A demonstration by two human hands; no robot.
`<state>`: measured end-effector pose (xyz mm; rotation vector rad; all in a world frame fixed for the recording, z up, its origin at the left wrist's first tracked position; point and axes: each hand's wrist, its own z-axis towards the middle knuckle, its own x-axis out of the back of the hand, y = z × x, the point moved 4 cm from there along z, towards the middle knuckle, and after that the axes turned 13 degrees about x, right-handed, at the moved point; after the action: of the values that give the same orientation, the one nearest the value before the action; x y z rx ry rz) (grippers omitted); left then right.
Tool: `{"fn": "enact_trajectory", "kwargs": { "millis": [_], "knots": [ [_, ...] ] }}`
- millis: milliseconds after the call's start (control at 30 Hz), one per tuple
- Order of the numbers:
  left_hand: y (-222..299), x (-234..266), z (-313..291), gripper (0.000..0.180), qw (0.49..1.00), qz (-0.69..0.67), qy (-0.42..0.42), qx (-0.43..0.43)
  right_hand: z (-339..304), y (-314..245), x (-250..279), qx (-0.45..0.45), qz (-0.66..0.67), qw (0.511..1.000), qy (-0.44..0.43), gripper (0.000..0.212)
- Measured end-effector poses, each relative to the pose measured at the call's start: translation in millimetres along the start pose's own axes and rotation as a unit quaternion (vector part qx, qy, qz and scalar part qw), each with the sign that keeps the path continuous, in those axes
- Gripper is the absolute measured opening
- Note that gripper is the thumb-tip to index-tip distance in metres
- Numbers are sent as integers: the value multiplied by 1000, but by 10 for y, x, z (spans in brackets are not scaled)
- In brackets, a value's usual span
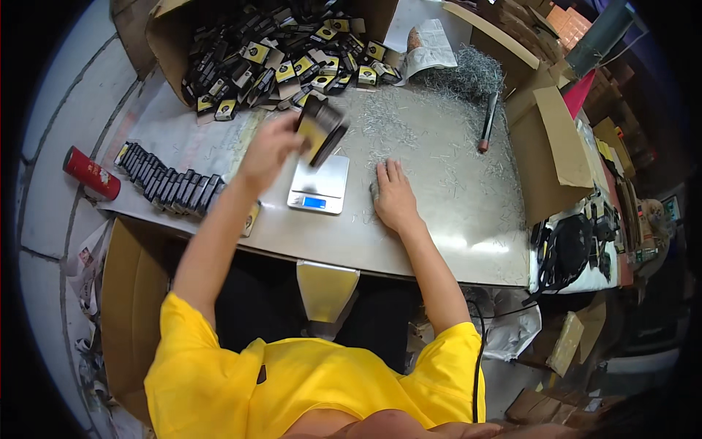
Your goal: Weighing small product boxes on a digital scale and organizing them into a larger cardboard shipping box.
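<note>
My left hand (276, 150) grips a small black and yellow cardboard box (322, 132) by its left side. The box is tilted and slightly blurred, held above a silver digital scale (329, 175) with a lit blue display. My right hand (395, 197) rests on the metal tabletop to the right of the scale, its fingers stretched forward. Its thumb side is partly hidden, and small loose nails (387, 121) lie scattered beyond it.
A cardboard carton (170, 55) spills a heap of small boxes (285, 72) at the back left. Similar boxes stand in a row (167, 183) near the left edge, beside a red cylinder (92, 173). A nail pile (468, 73), a dark rod (488, 123) and an open carton (545, 146) occupy the right.
</note>
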<state>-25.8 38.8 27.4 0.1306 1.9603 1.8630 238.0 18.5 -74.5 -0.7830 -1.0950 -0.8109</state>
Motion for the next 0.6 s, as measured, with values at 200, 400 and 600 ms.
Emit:
{"fn": "enact_trajectory", "kwargs": {
  "millis": [200, 400, 600],
  "knots": [
    [-579, -591, -2099, 67, 962, -171, -137, 163, -916, 15, 524, -101, 348, 924, 123, 52],
    [-2034, -83, -3084, 48, 931, -219, 22, 291, -622, -645, 508, -63, 230, 967, 94, 48],
    [-2766, -311, -2757, 33, 964, 136, -23, 228, -609, -1316, -17, -51, 63, 993, 81, 62]
  ]
}}
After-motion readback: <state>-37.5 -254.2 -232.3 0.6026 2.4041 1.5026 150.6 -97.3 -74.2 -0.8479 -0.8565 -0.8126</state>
